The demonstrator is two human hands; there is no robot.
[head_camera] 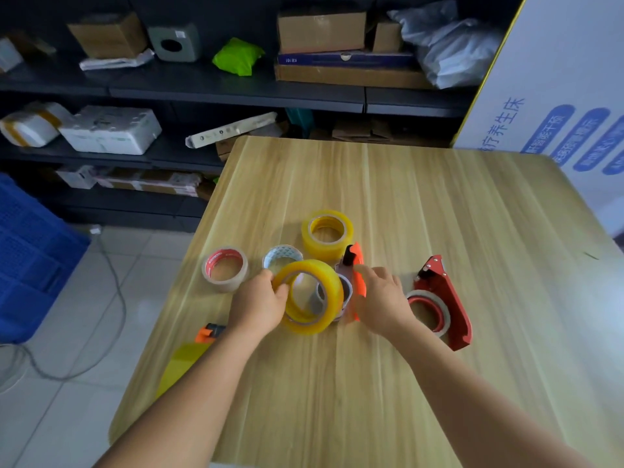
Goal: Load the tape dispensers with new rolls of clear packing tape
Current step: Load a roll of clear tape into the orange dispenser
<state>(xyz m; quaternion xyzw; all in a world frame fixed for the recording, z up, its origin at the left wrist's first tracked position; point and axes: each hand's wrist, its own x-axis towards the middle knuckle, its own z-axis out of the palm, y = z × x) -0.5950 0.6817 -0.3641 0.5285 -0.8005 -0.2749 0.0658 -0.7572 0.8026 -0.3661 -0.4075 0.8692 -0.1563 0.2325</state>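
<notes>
My left hand (258, 304) grips a yellowish clear tape roll (332, 292), tilted on edge against the hub of an orange tape dispenser (357, 282). My right hand (383, 300) holds that dispenser upright on the wooden table (388, 383). A second yellowish roll (327, 235) lies flat behind them. To the right lies a red metal dispenser (449, 305) with a red-cored roll (430, 310) in it. A red-cored beige roll (225, 269) and a thin white-cored roll (282, 257) lie to the left.
An orange-and-black tool (210, 333) and a yellow-green object (180, 366) sit at the table's left edge. Dark shelves (216, 89) with boxes stand behind. A blue crate (30, 261) and a cable (111, 298) are on the floor at left. A white printed board (553, 96) leans at right.
</notes>
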